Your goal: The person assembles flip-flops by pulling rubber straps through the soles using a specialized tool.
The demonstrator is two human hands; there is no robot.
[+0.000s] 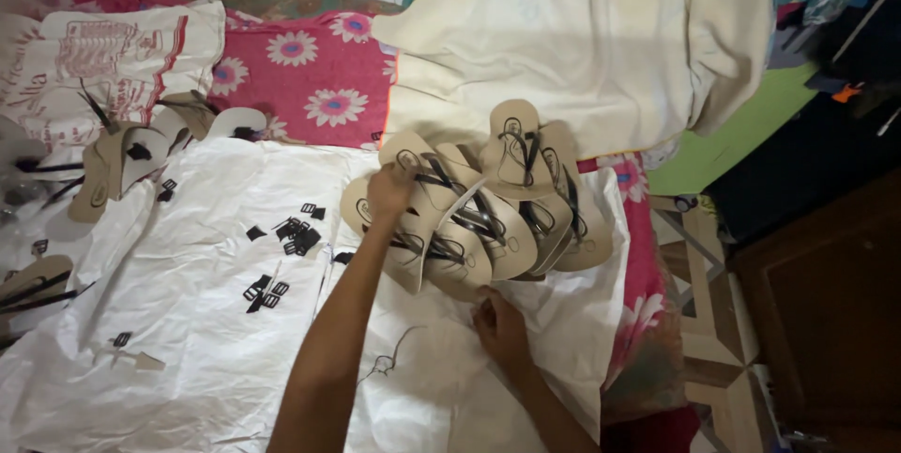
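white sack (122, 54), red print, upper left

Tiled floor (713, 322) covered by a pink flowered cloth (319, 77). On the cloth lie white woven sheets (188, 322), a printed white sack (103, 59) at upper left, and a cream blanket (582, 30) at upper right. The sheets carry a pile of beige sandals (488, 209), scattered small black buckles (291, 232), and loose beige soles (122, 157) at left.
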